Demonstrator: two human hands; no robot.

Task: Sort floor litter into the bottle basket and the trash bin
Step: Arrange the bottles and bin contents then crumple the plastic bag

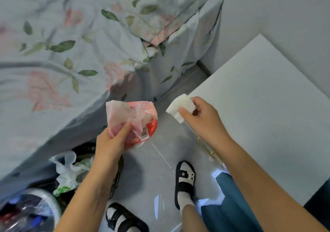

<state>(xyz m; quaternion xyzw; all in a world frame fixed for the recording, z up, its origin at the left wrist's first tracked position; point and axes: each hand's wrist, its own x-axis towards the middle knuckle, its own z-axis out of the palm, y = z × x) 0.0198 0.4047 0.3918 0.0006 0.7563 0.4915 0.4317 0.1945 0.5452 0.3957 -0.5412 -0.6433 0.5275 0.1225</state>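
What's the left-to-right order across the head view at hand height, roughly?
Floral bedspread → left hand → pink-and-red plastic wrapper → white tissue wad → right hand → white cabinet top.

A floral bedsheet (71,44) hangs beside a white cabinet top (267,97).

Your left hand (111,142) grips a crumpled pink and red wrapper (132,122) above the grey floor (153,174). Your right hand (203,119) pinches a white tissue (180,107) near the white cabinet (264,110). At near left, the black-lined trash bin (85,153) holds plastic bags, beside the bottle basket (26,212).
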